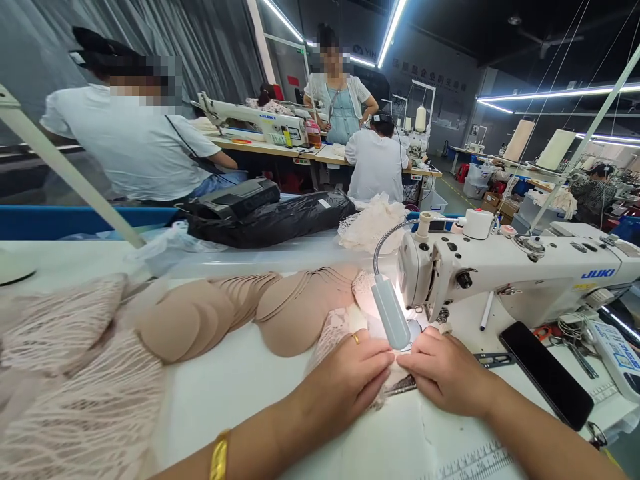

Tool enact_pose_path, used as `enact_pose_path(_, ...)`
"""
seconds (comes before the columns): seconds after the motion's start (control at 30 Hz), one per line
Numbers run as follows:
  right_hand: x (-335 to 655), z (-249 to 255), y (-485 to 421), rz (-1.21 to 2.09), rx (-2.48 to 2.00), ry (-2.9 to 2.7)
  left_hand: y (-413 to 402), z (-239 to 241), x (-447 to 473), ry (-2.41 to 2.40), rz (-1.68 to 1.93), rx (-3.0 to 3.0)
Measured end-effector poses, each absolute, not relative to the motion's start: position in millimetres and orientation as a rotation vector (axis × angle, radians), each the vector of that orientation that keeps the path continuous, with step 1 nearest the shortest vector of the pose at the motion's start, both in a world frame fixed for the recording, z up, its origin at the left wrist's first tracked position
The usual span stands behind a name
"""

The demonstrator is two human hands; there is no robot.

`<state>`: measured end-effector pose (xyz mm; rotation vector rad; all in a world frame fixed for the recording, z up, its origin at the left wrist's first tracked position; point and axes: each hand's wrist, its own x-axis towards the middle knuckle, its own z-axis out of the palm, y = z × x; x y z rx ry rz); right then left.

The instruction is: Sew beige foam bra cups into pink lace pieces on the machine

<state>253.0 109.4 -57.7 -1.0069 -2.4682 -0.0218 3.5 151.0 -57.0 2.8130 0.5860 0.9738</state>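
Observation:
Just in front of the needle area of a white JUKI sewing machine (520, 267), my left hand (353, 370) pinches the edge of a pale pink lace fabric piece (334, 328). Close beside it, my right hand (445, 367) has its thumb and fingers closed on the same fabric. The fingertips of both hands nearly meet. A grey lamp head (391, 315) on a bendy metal neck lights this spot and hides the needle and part of the cloth. Left of my hands, overlapping beige bra cup pads (293, 313) lie in a row.
Pale lace pieces (85, 393) cover the table's left side. A black phone (547, 373), a white pen (487, 311) and tweezers (583, 360) lie to the right. Behind the table are a black plastic bag (280, 223) and crumpled lace (374, 223). Several people sit or stand farther back.

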Motion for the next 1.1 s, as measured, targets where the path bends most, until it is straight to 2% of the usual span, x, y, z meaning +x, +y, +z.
enact_pose_path(0.27, 256, -65, 121, -0.101, -1.151, -2.406, 174, -63, 23, 0.523, 1.183, 2.745)
enact_pose_path(0.47, 256, -65, 121, -0.096, -1.175, -2.407, 170, -52, 23, 0.618, 1.031, 2.735)
enact_pose_path(0.67, 256, -64, 119, -0.109, -1.187, -2.436, 179, -64, 23, 0.594, 1.094, 2.801)
enact_pose_path(0.93, 259, -72, 121, -0.105, -1.156, -2.392, 180, -49, 26, 0.843, 0.856, 2.868)
enact_pose_path(1.1, 259, -74, 121, 0.081, -1.094, -2.271, 183, -46, 19, 0.847, 0.818, 2.821)
